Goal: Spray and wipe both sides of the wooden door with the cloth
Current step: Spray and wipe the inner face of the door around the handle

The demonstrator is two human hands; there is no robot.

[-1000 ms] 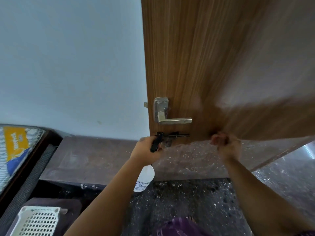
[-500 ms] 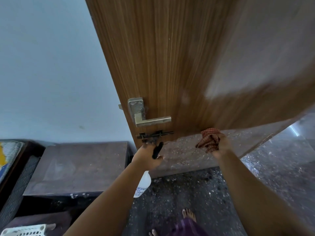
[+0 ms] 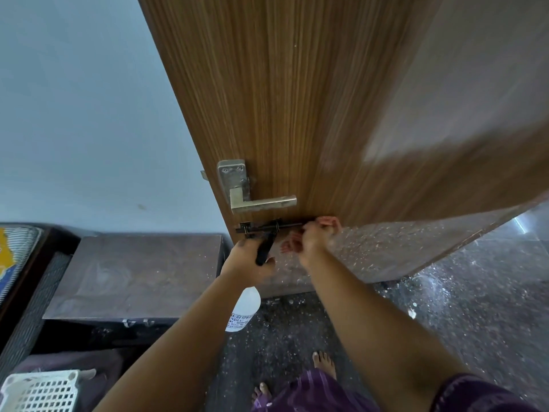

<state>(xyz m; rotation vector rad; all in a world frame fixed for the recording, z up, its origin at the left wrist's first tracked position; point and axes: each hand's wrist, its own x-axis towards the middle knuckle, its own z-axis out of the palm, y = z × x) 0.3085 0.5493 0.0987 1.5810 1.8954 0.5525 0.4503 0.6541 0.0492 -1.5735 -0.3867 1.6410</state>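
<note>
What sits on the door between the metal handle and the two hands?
A black sliding bolt, fixed just under the door handle, seen in the head view.

1. A home, seemingly a bedroom: a mattress (image 3: 15, 263) in a dark frame lies at the left edge.
2. A wooden door (image 3: 297, 114) with a lever handle (image 3: 258, 200) hangs beside a plain pale wall (image 3: 83, 114).
3. A speckled stone floor (image 3: 475, 307), a low dark trunk (image 3: 139, 278), and a white plastic basket (image 3: 38, 392).
</note>
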